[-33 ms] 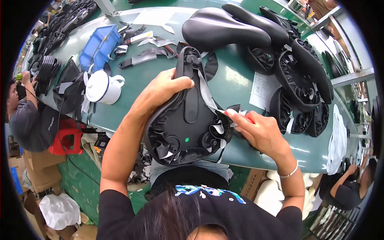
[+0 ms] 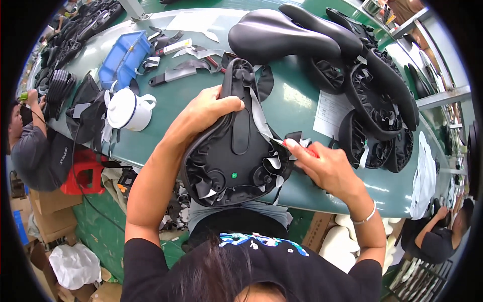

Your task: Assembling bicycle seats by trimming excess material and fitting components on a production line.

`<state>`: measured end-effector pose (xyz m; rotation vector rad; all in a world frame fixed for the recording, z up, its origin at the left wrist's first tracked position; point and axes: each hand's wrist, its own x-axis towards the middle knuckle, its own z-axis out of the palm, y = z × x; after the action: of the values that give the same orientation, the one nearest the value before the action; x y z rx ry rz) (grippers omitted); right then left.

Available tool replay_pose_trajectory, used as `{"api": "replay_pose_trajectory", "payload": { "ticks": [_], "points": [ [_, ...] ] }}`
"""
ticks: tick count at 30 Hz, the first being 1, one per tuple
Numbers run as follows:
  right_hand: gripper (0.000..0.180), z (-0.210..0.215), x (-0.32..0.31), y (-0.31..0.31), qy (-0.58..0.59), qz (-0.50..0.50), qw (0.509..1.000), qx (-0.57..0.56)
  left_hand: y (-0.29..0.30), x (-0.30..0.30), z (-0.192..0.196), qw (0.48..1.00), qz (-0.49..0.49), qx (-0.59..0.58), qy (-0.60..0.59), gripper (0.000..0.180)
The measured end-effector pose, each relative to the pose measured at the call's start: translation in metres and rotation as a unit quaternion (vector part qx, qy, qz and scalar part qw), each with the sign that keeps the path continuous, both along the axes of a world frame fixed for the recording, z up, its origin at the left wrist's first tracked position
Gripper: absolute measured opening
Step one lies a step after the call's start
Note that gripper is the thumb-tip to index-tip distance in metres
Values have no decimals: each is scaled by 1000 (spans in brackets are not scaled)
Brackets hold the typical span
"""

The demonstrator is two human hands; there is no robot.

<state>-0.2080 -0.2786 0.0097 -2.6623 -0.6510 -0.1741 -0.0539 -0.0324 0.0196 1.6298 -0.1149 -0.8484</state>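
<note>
At centre frame, the left hand (image 2: 209, 111) grips an upturned bicycle saddle (image 2: 236, 163); the right hand (image 2: 327, 166) clenches a red-handled tool (image 2: 314, 148) — both by a glossy green worktable (image 2: 289, 117). Green flooring (image 2: 103, 229) shows lower left.

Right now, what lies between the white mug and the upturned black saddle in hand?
Head view: green tabletop beside the mug, then the left forearm nearer the saddle.
</note>
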Motion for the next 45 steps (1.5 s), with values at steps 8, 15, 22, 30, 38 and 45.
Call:
{"api": "replay_pose_trajectory", "payload": {
  "ticks": [8,15,22,30,38,45],
  "points": [
    [66,-41,-91,43,67,-175,976,106,11,-21,-8,995,91,-14,-34,25],
    [58,-36,-70,55,-9,-272,895,353,30,-54,-7,982,172,-64,-35,42],
    [42,-15,22,67,147,-254,845,447,54,-77,-31,942,288,-97,-143,42],
    [46,1,30,70,197,-211,757,586,8,-74,-19,788,-8,183,-588,34],
    [59,-6,-14,10,-27,-95,986,138,-3,-63,-44,839,-145,43,-522,11],
    [59,1,-40,30,65,-129,984,-103,2,-41,-34,963,162,-204,-73,12]
  ]
}}
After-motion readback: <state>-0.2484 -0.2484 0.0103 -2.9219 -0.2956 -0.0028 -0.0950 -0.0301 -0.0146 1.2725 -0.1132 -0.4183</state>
